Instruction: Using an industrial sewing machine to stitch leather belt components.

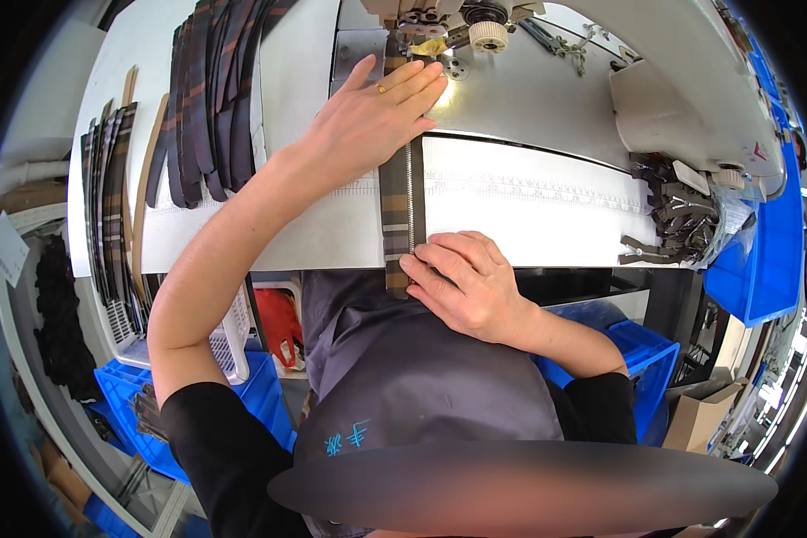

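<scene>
A plaid fabric strip [394, 202] in brown, grey and black runs from under the sewing machine head toward me. Along its right side lies a dark zipper [411, 188] with metal teeth. My left hand [377, 112] presses flat on the strip's far end, close to the presser foot area, fingers stretched out and a ring on one. Near the table's front edge, my right hand [462, 278] grips the zipper's edge together with the strip between thumb and fingers. The strip's near end hangs over the table edge. The needle [426, 49] area is partly hidden by a yellow piece.
Stacked plaid strips [211, 99] lie at the far left, with more strips [108, 197] beside them. A pile of dark zippers [681, 211] sits at the right under the machine arm [690, 81]. Blue bins [753, 278] stand at the right; tweezers-like tools [547, 38] lie behind.
</scene>
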Tool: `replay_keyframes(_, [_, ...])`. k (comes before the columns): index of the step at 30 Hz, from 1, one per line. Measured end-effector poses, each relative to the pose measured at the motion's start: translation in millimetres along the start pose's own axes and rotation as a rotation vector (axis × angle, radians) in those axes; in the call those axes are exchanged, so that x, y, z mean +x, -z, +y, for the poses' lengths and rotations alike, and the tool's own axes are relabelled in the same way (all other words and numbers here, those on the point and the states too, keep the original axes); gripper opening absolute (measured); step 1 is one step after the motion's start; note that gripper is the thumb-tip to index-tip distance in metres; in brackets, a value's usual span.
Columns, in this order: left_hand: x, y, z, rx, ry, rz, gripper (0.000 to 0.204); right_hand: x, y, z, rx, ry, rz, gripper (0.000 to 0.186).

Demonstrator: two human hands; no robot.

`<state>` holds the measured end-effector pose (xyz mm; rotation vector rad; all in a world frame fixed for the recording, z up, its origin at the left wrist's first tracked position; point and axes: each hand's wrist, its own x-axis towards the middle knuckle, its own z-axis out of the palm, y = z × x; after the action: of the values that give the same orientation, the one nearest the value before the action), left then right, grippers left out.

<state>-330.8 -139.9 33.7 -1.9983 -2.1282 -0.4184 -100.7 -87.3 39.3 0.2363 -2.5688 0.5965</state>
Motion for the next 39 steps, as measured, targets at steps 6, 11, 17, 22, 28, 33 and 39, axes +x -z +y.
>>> replay_keyframes(6, [-10, -3, 2, -0.070, 0.067, 0.102, 0.051, -4, -2, 4, -0.002, 0.010, -0.010, 0.046])
replay_keyframes(11, [-33, 8, -6, -0.069, 0.193, 0.135, 0.046, -4, 1, 4, 0.023, 0.007, -0.032, 0.046])
replay_keyframes(17, [-30, 15, -12, -0.078, 0.163, 0.096, 0.040, -1, 1, 10, 0.092, 0.053, -0.041, 0.044])
replay_keyframes(22, [-23, 25, -22, -0.152, 0.178, 0.011, 0.040, -3, 2, 6, 0.059, 0.050, -0.058, 0.042])
replay_keyframes(28, [-17, 27, -30, -0.195, 0.161, -0.003, 0.042, 3, 5, 9, 0.088, 0.035, -0.080, 0.041])
replay_keyframes(33, [-17, 25, -36, -0.204, 0.167, -0.001, 0.040, 7, 5, 12, 0.086, 0.053, -0.097, 0.041])
replay_keyframes(39, [-22, 13, -33, -0.076, 0.112, 0.114, 0.034, 21, 8, 21, 0.052, 0.077, -0.102, 0.040])
